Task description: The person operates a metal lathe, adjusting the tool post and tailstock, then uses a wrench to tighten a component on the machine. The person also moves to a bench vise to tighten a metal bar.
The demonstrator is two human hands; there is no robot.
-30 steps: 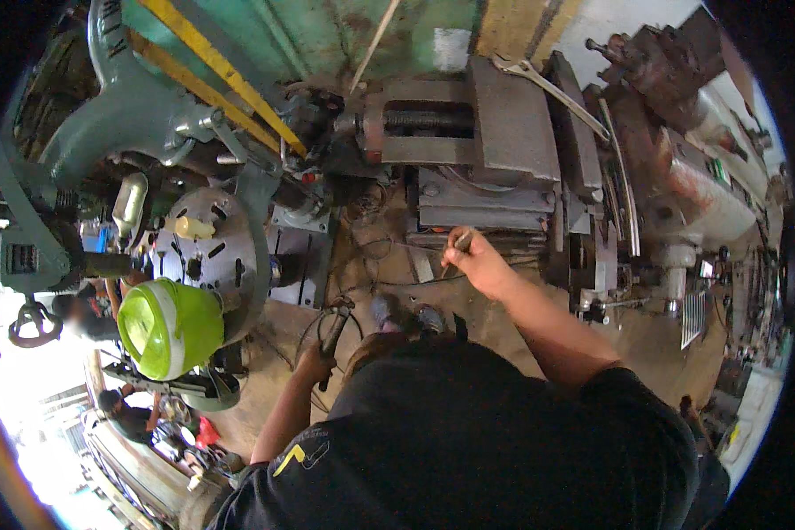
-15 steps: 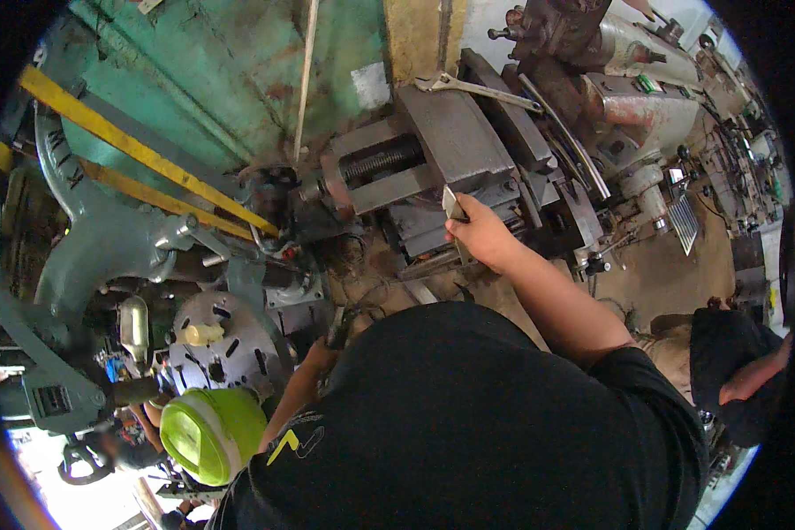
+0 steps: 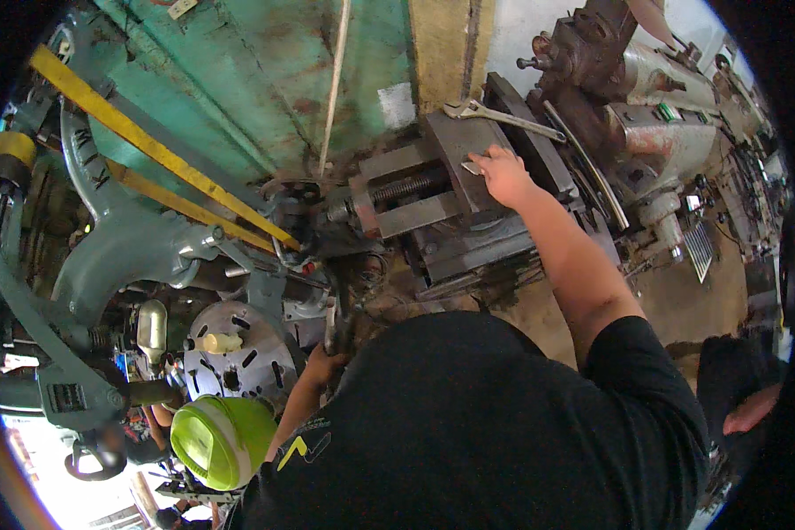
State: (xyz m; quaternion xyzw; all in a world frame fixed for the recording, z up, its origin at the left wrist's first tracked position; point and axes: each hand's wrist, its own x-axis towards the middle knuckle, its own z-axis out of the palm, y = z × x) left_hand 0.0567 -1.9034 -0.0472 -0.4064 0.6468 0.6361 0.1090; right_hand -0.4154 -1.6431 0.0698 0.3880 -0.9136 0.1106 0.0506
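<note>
— What is the right hand (image 3: 503, 173) on?

— A small flat piece of grey metal (image 3: 472, 167). It lies on top of the machine vise (image 3: 433, 190), on the jaw block at the far end of the screw. The fingers are stretched out and pressed flat on the block beside the piece, not curled round it; whether they pinch its edge I cannot tell. My guess is that the palm bears down to keep the piece seated while the arm reaches across.

— And the vise itself?

— It sits on the bed of a heavy, rusty machine, with its threaded screw (image 3: 404, 186) showing between the two blocks — so the blocks stand apart. An adjustable wrench (image 3: 503, 115) lies just beyond the hand on the same machine, likely parked there to stay within reach.

— The left hand (image 3: 322, 364)?

— Low and close to the body, just past the black shirt. It appears to be wrapped round a dark upright handle or tool (image 3: 341, 327), but shadow hides the fingers, so I cannot tell how firm the hold is.

— Anything further out?

— A round slotted plate (image 3: 237, 358) to the left, with a bright green hard hat (image 3: 223, 439) below it, on another person. A yellow bar (image 3: 150, 146) slants across the green machine body (image 3: 265, 79) above.
</note>
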